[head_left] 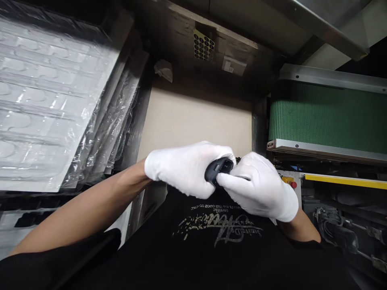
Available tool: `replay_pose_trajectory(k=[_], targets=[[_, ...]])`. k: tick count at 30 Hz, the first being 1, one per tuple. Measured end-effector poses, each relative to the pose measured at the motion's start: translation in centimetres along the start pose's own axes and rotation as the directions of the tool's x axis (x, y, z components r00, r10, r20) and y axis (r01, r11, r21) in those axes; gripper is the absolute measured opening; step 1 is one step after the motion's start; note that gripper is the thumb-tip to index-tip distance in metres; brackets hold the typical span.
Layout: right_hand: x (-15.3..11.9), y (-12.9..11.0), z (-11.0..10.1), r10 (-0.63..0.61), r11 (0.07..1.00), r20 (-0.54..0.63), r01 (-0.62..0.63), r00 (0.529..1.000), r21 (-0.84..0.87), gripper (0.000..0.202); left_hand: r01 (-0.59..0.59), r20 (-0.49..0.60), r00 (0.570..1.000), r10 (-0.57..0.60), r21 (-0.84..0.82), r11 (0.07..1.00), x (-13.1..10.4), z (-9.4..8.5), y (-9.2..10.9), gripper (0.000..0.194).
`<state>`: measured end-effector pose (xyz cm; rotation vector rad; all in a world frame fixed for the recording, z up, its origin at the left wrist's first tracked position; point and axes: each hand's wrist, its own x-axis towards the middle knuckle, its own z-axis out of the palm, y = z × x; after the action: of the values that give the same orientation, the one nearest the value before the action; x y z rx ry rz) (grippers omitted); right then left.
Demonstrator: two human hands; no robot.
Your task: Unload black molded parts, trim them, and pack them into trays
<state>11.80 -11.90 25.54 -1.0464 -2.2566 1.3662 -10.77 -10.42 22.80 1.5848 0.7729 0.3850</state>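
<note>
Close in front of my chest, a small black plastic part (219, 169) with a rounded end is held between my two gloved hands. My left hand (187, 167), in a white glove, is closed around its left side, with thumb below and fingers above. On the other side, my right hand (256, 183), also white-gloved, pinches the part's right end with thumb and fingertips. Its exact kind cannot be made out, since the gloves cover much of it.
At the left stand stacked clear plastic trays (45, 100). A beige work surface (196, 117) lies ahead. On the back panel are a sheet of round black stickers (203, 45) and a clear bag (234, 65). To the right runs a green conveyor belt (329, 117), above a yellow bar (344, 181).
</note>
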Motion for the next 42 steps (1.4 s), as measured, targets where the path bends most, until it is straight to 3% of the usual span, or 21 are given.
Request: replay_pose_trajectory(k=[4,8,10,13,16,26,30,32,34,36,39,42], targets=[[1.1,-0.9,-0.1,-0.071,0.974,0.065,0.083,0.995,-0.212,0.027,0.033,0.035,0.999,-0.034,0.053,0.998,0.3,-0.2,0.7,0.033],[1.6,-0.2,0.0,-0.273,0.851,0.141,0.308,0.952,-0.426,0.035,-0.008,0.021,1.0,0.005,0.109,0.994,0.7,-0.2,1.3,0.028],[1.3,0.6,0.1,-0.428,0.783,0.079,0.413,0.9,-0.464,0.038,-0.039,0.006,0.999,0.038,0.155,0.987,0.8,-0.4,1.3,0.027],[0.3,1.8,0.4,-0.571,0.774,-0.147,0.47,0.808,-0.424,0.037,-0.076,-0.013,0.997,0.08,0.194,0.978,0.6,-0.6,0.9,0.031],[-0.6,2.5,0.7,-0.52,0.848,-0.29,0.446,0.803,-0.287,0.034,-0.106,-0.029,0.993,0.114,0.209,0.972,0.5,-0.7,0.5,0.035],[-1.4,2.4,0.6,-0.461,0.887,-0.307,0.419,0.833,-0.194,0.017,-0.165,-0.018,0.985,0.169,0.15,0.975,0.5,-0.4,0.0,0.035],[-2.1,2.5,0.8,-0.45,0.893,-0.384,0.418,0.806,-0.169,0.028,-0.125,0.008,0.992,0.125,0.099,0.987,0.5,-0.2,-0.1,0.037],[-2.1,2.6,1.2,-0.467,0.869,-0.3,0.369,0.832,-0.329,0.033,-0.092,0.03,0.995,0.09,0.081,0.992,0.7,0.0,0.0,0.039],[-1.8,2.5,1.7,-0.462,0.796,-0.136,0.342,0.876,-0.5,0.031,-0.059,0.054,0.997,0.055,0.077,0.995,0.8,0.2,0.2,0.04],[-1.5,2.3,2.1,-0.467,0.739,-0.04,0.365,0.883,-0.566,0.024,-0.012,0.084,0.996,0.005,0.077,0.997,1.0,0.4,0.2,0.038],[-2.0,2.2,2.6,-0.484,0.821,-0.194,0.366,0.853,-0.439,0.024,0.066,0.133,0.989,-0.073,0.058,0.996,1.3,1.1,0.0,0.03],[-3.3,3.3,3.5,-0.362,0.931,-0.406,0.303,0.839,-0.205,0.028,0.125,0.188,0.975,-0.121,-0.007,0.992,1.7,2.0,-1.3,0.033]])
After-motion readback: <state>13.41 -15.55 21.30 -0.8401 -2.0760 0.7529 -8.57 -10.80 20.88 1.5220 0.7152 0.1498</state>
